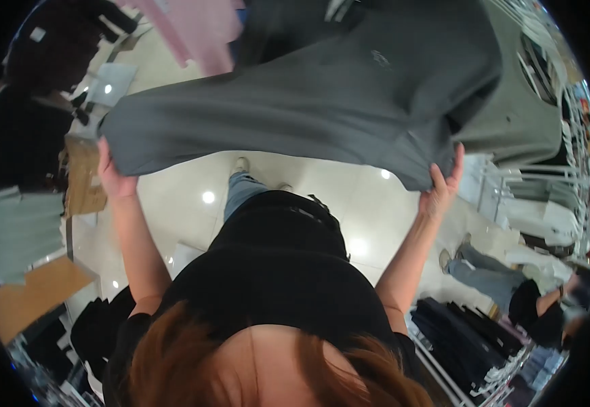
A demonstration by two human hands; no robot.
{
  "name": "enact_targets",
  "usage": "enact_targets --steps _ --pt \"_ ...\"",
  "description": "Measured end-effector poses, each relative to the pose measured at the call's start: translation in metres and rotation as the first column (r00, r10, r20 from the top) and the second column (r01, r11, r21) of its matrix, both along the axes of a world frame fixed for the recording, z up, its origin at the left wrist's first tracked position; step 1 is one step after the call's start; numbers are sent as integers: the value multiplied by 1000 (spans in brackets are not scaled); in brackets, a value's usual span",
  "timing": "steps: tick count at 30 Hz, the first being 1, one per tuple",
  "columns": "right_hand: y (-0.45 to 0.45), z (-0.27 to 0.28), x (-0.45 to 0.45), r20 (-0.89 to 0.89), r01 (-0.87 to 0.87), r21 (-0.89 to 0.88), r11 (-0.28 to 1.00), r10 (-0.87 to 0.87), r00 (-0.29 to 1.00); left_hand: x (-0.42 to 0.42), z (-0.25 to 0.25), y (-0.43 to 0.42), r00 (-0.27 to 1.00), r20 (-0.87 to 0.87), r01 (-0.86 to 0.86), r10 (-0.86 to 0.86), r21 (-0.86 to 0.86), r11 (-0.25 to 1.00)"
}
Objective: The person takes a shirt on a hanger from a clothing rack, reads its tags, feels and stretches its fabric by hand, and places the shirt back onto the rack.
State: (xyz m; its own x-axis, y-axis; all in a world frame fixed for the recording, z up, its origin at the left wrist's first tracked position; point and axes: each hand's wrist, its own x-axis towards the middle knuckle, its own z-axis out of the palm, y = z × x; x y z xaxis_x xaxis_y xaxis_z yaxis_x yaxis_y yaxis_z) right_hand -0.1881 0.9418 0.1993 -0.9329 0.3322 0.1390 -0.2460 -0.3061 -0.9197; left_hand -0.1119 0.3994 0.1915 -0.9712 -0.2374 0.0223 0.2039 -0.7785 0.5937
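Observation:
A dark grey top [261,115] with a small light logo hangs stretched between my two hands, well above the floor. My left hand [115,173] grips its edge at the left, with part of the fingers hidden by the cloth. At the opposite end my right hand [442,180] pinches the fabric near a bunched corner, fingers partly behind it. Folds run across the cloth between the hands. The far upper part of the top runs out of view.
A pink garment [203,30] hangs beyond the top. Dark clothes [27,139] and a cardboard box [85,176] stand at left. Racks with a grey-green garment [518,108] and dark clothes [461,339] line the right, where another person [491,275] stands. Glossy tiles [193,183] cover the floor.

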Motion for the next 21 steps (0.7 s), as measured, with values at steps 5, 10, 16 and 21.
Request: enact_targets --steps 5,10,16,21 --pt "4 -10 7 -10 40 25 999 -40 999 -3 0 3 998 -56 -18 18 15 1000" --pt "-4 -10 6 123 79 11 997 -80 989 -11 16 32 992 -122 34 -25 67 997" --pt "-84 -6 13 18 271 679 682 -385 923 -22 7 99 938 -76 341 -338 375 862" --pt "-186 42 28 108 -489 633 601 556 824 -35 27 190 855 211 314 -473 515 797"
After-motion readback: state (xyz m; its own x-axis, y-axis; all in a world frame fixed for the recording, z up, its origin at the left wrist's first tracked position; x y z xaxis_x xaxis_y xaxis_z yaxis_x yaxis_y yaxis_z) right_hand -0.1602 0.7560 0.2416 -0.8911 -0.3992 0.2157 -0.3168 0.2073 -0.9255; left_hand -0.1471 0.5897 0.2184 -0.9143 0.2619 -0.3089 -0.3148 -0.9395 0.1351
